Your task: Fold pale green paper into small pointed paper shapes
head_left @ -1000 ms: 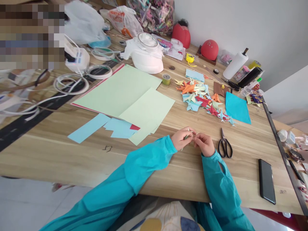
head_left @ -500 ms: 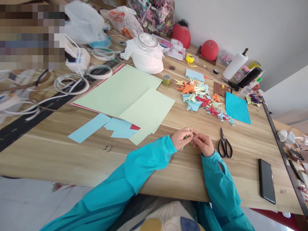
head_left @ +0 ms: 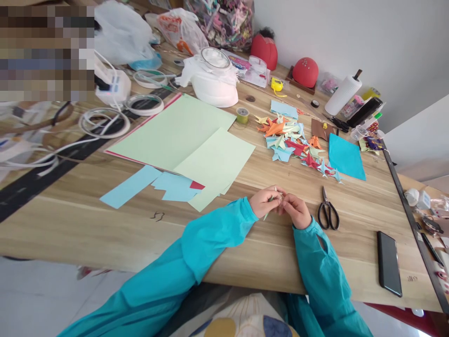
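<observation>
My left hand (head_left: pixel 264 202) is closed on a small folded piece of pale green paper (head_left: pixel 265 215), most of it hidden by the fingers. Close against it, my right hand (head_left: pixel 296 209) pinches with thumb and forefinger at the same spot; what lies between those fingertips is too small to make out. Both hands hover just over the wooden table (head_left: pixel 224 248). Right of my right hand lie black-handled scissors (head_left: pixel 328 213), blades pointing away. Beyond the hands sits a pile of folded paper shapes (head_left: pixel 291 140) in orange, red, blue and pale green.
Large pale green sheets (head_left: pixel 175 131) and cut blue paper (head_left: pixel 129 186) lie left of the hands. A spool of thread (head_left: pixel 242 115) stands beyond. To the right are a turquoise sheet (head_left: pixel 346 157) and a phone (head_left: pixel 389 263). Cables (head_left: pixel 105 122) and bags fill the far left.
Almost nothing differs. My right hand has shifted very slightly at the fingertips, while my left hand keeps its hold on the green paper.
</observation>
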Tool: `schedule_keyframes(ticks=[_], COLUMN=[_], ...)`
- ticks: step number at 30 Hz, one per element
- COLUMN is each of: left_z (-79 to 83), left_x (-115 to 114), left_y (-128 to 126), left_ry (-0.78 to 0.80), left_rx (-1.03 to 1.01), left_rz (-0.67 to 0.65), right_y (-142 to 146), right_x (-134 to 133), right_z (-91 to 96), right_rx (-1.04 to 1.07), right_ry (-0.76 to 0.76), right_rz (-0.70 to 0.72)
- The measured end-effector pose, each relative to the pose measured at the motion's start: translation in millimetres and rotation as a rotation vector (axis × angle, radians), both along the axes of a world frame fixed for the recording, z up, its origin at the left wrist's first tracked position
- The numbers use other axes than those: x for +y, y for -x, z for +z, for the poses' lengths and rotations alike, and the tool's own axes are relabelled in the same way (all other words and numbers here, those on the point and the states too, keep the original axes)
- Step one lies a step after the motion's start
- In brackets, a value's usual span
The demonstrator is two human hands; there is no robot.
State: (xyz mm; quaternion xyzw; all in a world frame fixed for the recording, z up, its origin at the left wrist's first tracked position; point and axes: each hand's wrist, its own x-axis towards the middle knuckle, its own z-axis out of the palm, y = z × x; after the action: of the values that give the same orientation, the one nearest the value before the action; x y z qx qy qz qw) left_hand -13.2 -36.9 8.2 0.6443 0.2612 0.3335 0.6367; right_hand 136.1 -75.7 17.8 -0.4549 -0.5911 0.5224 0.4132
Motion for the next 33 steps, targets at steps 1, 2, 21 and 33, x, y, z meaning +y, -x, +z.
schedule_keyframes(ticks=[1,2,21,33], left_z=[0.3,0.8,-3.3,-0.1], left_x=[-0.2,-0.3,-0.4,-0.6], left_y=[0.1,0.2,-0.9,0.9], left_ry=[0.016,0.031,-0.027,-0.367], left_rx=[-0.007,-0.014,-0.009,0.136], left_rz=[-0.005,-0.012,0.025,0.166], right_y=[-0.2,-0.5,0.5,-5.6], right_x=[0.0,0.1,-0.5,-2.0], right_z=[-1.2,-2.2,4.0,3.5], right_rx=[0.013,0.021,-0.012,-0.412], right_ry=[0.010,0.020,0.000,-0.147], right_rz=[-0.001,-0.002,-0.036,-0.113])
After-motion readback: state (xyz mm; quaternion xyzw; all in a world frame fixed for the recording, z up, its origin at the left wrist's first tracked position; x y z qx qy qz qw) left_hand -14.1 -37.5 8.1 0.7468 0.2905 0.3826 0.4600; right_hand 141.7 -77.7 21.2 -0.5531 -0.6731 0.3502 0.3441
